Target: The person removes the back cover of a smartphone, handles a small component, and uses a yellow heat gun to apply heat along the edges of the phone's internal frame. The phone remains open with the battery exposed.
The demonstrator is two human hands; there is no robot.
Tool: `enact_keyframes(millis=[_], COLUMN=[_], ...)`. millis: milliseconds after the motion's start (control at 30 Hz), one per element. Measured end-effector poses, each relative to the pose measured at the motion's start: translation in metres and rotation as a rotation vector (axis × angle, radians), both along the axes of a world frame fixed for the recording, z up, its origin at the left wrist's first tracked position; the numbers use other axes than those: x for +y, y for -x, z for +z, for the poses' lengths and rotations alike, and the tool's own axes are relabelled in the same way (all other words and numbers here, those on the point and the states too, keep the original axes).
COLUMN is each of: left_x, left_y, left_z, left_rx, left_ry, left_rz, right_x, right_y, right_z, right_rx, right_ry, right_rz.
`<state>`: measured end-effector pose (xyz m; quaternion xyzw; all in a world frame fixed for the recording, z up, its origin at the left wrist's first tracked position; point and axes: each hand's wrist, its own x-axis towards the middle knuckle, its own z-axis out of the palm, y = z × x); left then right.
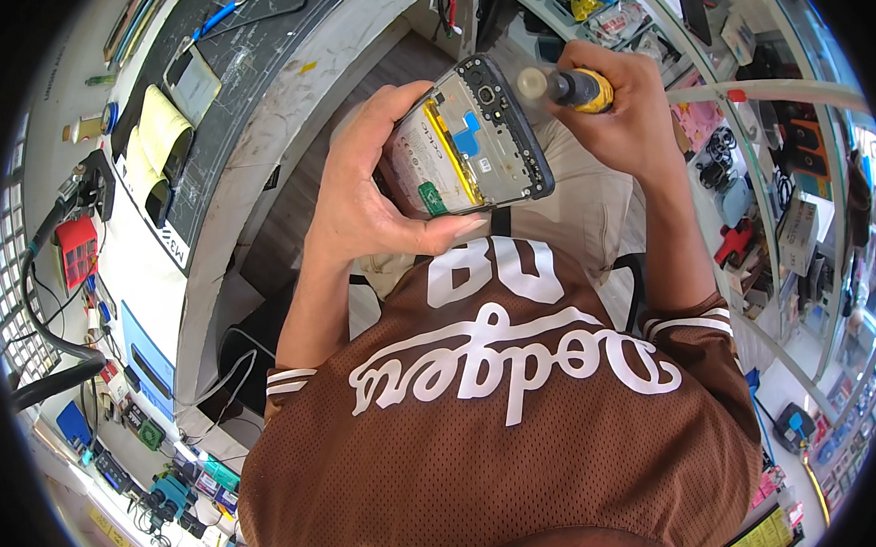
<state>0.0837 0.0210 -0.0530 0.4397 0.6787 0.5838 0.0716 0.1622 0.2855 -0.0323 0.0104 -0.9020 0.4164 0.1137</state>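
Opened phone (472,142), back cover off, sits in your left hand (373,194) above your lap, close to your chest. Your left hand grasps it from the left side: the thumb runs along the lower edge, the fingers curl behind and over the upper left edge. The phone is tilted, camera end up and to the right. Its interior faces you: a white battery area with a yellow strip beside it, a blue patch near the middle, a green tab at the lower end, a dark frame around all.

Your right hand (615,103) is clenched around a small screwdriver (571,86) with a yellow and black handle and a pale round cap. The screwdriver lies just beside the phone's upper right corner; whether the tip touches the frame cannot be told.

To your left, a workbench (259,116) carries a dark mat (247,58), a second phone (192,84) and a red tool (75,249). To your right, glass shelves (791,165) hold small parts
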Motion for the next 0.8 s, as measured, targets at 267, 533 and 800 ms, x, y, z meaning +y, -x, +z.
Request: enact_keyframes(millis=[267,533,800], left_x=[-0.001,-0.001,-0.002], left_y=[0.002,0.000,0.001], left_z=[0.000,0.000,-0.001], left_rx=[0.008,0.011,0.012], left_ry=[-0.007,0.026,0.032], left_rz=[-0.006,0.020,0.027], right_x=[-0.001,-0.004,-0.003], right_y=[0.003,0.016,0.016], right_z=[0.003,0.000,-0.001], right_rx=[0.038,0.039,0.033], right_ry=[-0.043,-0.027,-0.036], right_rz=[0.018,-0.024,-0.009])
